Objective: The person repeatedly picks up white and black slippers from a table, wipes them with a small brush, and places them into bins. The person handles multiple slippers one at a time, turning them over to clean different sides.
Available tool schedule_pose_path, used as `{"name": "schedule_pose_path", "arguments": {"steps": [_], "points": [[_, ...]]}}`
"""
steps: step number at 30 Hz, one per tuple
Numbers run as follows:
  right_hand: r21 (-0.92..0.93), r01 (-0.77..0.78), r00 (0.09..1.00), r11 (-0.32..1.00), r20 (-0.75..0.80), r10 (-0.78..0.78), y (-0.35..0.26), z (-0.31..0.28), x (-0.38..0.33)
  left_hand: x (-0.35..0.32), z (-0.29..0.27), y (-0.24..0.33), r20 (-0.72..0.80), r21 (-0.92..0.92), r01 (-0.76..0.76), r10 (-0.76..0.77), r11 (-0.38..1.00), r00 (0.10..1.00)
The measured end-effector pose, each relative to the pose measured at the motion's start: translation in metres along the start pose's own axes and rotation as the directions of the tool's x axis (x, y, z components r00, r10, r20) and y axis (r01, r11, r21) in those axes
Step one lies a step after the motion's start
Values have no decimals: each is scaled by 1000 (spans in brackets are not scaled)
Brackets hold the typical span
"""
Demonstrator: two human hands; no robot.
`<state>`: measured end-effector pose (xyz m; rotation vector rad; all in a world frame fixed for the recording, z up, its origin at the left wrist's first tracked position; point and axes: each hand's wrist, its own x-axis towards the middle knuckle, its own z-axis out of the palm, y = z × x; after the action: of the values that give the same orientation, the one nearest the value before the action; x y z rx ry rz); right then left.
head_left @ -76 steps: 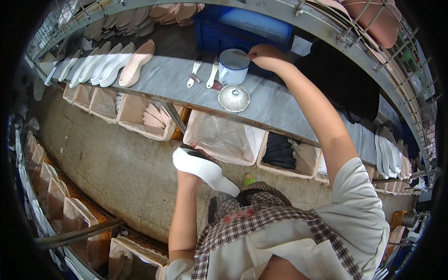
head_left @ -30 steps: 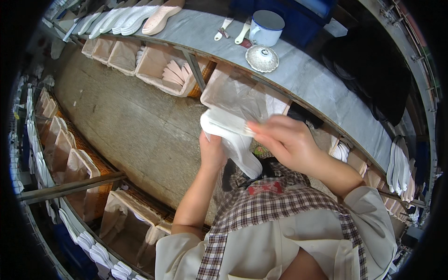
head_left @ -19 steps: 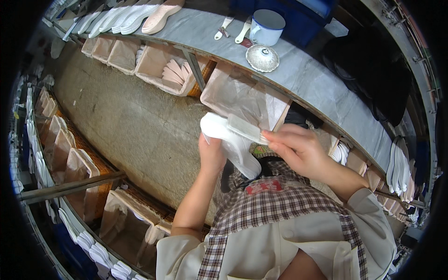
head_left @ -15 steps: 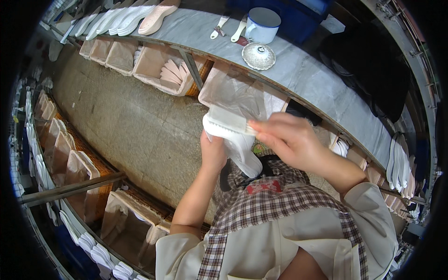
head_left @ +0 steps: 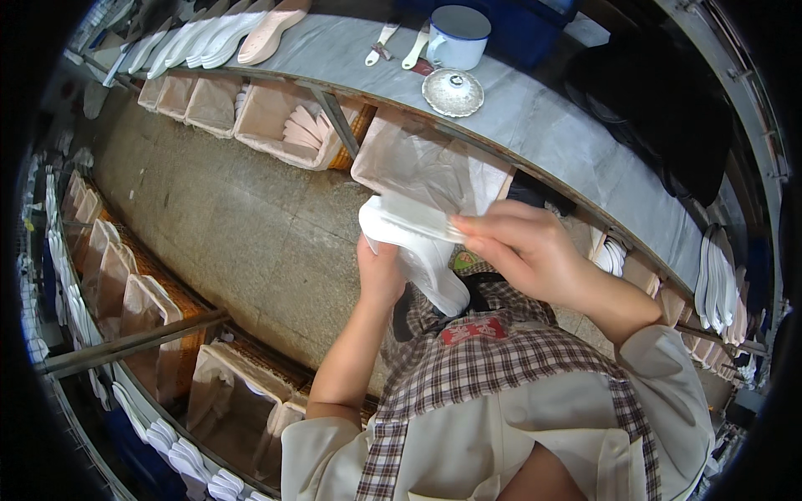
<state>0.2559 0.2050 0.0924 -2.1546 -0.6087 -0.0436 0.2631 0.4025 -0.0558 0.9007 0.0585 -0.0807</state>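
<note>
My left hand [head_left: 380,271] grips a white shoe sole [head_left: 418,255] from below, holding it in front of my checked apron. My right hand [head_left: 522,246] is closed on a thin brush-like tool [head_left: 418,219], whose pale flat end lies across the top of the sole. Both hands sit below the edge of the grey workbench [head_left: 535,125]. On the bench stand a white enamel mug [head_left: 455,35] and its round lid [head_left: 453,90].
Plastic-lined bins [head_left: 284,125] of soles hang under the bench. Pale insoles [head_left: 209,37] lie in a row at the bench's far left, more white soles [head_left: 714,284] at its right end. A rack of lined boxes [head_left: 142,309] stands to my left across the concrete floor [head_left: 225,217].
My right hand left the mug on the bench and came down to the sole. It now strokes the tool across the sole, which my left hand has raised and keeps holding.
</note>
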Motion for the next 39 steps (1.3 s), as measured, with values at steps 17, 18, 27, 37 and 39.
{"name": "schedule_pose_path", "arguments": {"steps": [17,18,27,37,39], "points": [[270,-140,967,953,-168,190,7,-30,27,22,4,25,181,-238,36,8,971,983],[194,-73,980,978,-167,106,6,-29,21,22,2,24,217,-253,36,20,967,976],[-163,278,951,947,-95,-295,-11,4,2,28,-2,18,262,-337,92,-1,937,965],[-310,225,929,924,-217,-299,4,-42,72,25,1,24,222,-529,243,-144,813,964],[-210,272,944,939,-130,-303,-3,-34,45,27,-4,32,350,-348,129,1,929,937]]}}
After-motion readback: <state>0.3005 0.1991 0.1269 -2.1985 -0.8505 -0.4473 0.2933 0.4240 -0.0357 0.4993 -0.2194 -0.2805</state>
